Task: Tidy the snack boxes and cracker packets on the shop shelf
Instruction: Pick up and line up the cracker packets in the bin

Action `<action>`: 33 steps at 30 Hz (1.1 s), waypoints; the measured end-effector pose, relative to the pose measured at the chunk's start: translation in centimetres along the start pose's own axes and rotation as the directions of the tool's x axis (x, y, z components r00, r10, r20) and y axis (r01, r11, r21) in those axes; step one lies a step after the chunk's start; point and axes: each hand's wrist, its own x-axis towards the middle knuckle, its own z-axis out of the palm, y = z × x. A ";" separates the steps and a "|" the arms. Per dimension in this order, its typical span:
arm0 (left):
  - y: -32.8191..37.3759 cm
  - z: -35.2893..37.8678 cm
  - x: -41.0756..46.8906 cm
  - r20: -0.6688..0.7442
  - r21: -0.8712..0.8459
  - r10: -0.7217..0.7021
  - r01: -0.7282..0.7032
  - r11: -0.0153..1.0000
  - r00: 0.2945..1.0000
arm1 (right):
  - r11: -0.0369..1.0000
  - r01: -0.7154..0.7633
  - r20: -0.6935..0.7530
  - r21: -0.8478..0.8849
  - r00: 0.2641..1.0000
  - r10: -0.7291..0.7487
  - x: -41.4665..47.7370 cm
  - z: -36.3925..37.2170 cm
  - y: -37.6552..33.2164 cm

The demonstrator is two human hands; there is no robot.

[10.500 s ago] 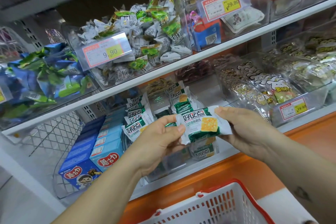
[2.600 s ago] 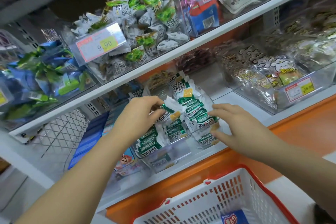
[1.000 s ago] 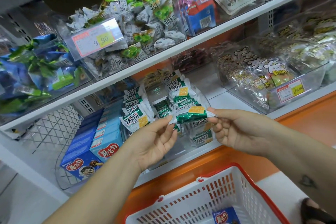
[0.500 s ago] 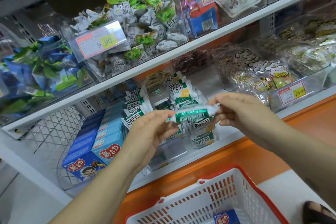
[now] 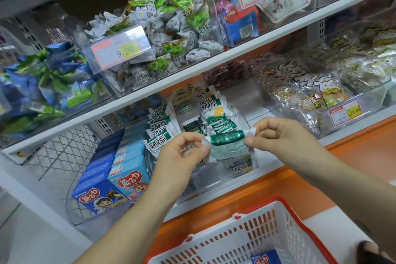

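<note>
White shelf [image 5: 214, 64] boards cross the frame, and a red-rimmed basket [image 5: 304, 221] sits at the bottom. Blue snack boxes [image 5: 126, 169] stand in rows at lower left, just beside green-and-white cracker packets [image 5: 160, 130] in a clear bin at centre. In front of these hangs the held packet [image 5: 227, 143], the left hand [image 5: 180, 156] and right hand [image 5: 282, 137] each with its grip pinching one end.

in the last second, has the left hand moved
Yes, the left hand rose a little against the blue boxes, now pinching the cracker packet.
</note>
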 end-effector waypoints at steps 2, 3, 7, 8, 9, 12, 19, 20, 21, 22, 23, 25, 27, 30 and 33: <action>0.2 -0.2 -0.2 -0.001 0.038 0.037 -0.037 0.999 0.999 | 1.000 0.000 0.011 0.017 1.000 0.000 0.0 0.0 0.0; 0.3 -0.3 -0.2 -0.007 0.066 0.052 -0.051 0.996 0.999 | 1.000 -0.004 0.015 0.021 1.000 0.003 0.1 -0.1 0.0; 0.3 -0.6 -0.3 -0.013 0.125 0.063 -0.061 0.990 0.998 | 0.996 -0.037 0.041 0.077 0.999 0.034 0.3 -0.5 0.1; 0.4 -0.6 -0.4 -0.011 0.130 0.060 -0.058 0.990 0.998 | 0.993 -0.050 0.049 0.107 0.998 0.045 0.4 -0.4 0.2; 0.5 -0.6 -0.5 -0.014 0.132 0.057 -0.054 0.990 0.998 | 0.989 -0.062 0.054 0.134 0.997 0.055 0.4 -0.3 0.3; 0.5 -0.4 -0.4 -0.026 0.127 0.032 -0.028 0.991 0.999 | 0.992 -0.045 0.026 0.115 0.999 0.042 0.4 0.0 0.5; 0.7 -0.4 0.8 -0.100 -0.220 -0.311 0.284 0.933 0.945 | 0.914 0.265 0.142 -0.308 0.962 -0.232 -0.5 0.5 -0.1; 0.9 -0.3 1.0 -0.078 -0.287 -0.363 0.327 0.900 0.929 | 0.860 0.330 0.170 -0.388 0.943 -0.285 -0.5 0.5 0.0; 1.0 -0.3 1.2 -0.052 -0.339 -0.406 0.366 0.867 0.913 | 0.806 0.380 0.187 -0.455 0.925 -0.331 -0.4 0.6 0.1; 1.1 -0.2 1.3 -0.022 -0.376 -0.438 0.398 0.836 0.899 | 0.765 0.408 0.185 -0.499 0.912 -0.366 -0.3 0.7 0.2; 1.3 -0.1 1.4 0.011 -0.394 -0.457 0.424 0.815 0.889 | 0.739 0.425 0.167 -0.523 0.901 -0.400 -0.2 0.7 0.4; 1.6 -0.3 1.4 0.062 -0.393 -0.461 0.446 0.804 0.885 | 0.721 0.444 0.110 -0.531 0.881 -0.461 0.2 0.9 0.5; 1.8 -0.7 1.3 0.048 -0.292 -0.415 0.410 0.864 0.908 | 0.731 0.437 0.054 -0.524 0.874 -0.483 0.5 1.2 0.5; 2.0 -1.8 1.1 -0.033 0.246 -0.120 0.125 0.961 0.992 | 0.762 0.372 0.019 -0.531 0.904 -0.428 0.8 1.7 0.4; 2.5 -2.7 0.7 0.150 0.573 0.142 -0.203 0.794 0.978 | 0.739 0.347 0.067 -0.578 0.922 -0.381 1.1 2.5 0.7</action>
